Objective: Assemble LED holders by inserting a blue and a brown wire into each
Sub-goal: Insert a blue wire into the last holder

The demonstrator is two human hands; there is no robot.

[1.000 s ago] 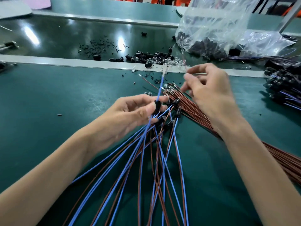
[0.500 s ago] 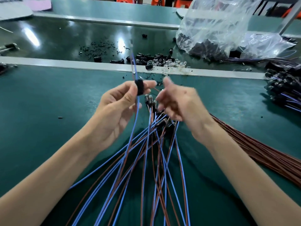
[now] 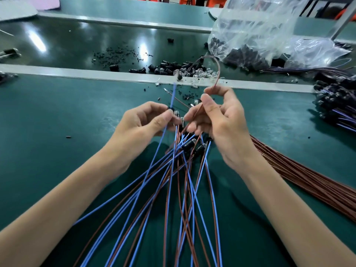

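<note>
My left hand (image 3: 146, 122) pinches a small black LED holder (image 3: 171, 109) between thumb and forefinger. A blue wire (image 3: 173, 93) runs through the holder and sticks up beyond it. My right hand (image 3: 219, 120) pinches a brown wire (image 3: 216, 68) that loops up and over in an arc, its lower end coming down between the two hands. Below both hands a fan of blue and brown wires (image 3: 173, 189) with black holders (image 3: 189, 144) on them spreads toward me over the green table.
A bundle of brown wires (image 3: 308, 182) lies at the right. Loose black holders and clear LEDs (image 3: 185, 69) sit along the metal rail (image 3: 77, 73). A plastic bag (image 3: 256, 35) of holders stands at the back right. Finished pieces (image 3: 337, 101) pile at the far right.
My left hand has come down and toward the middle with the holder on its blue wire. My right hand has lifted a brown wire, which now arcs above it.
</note>
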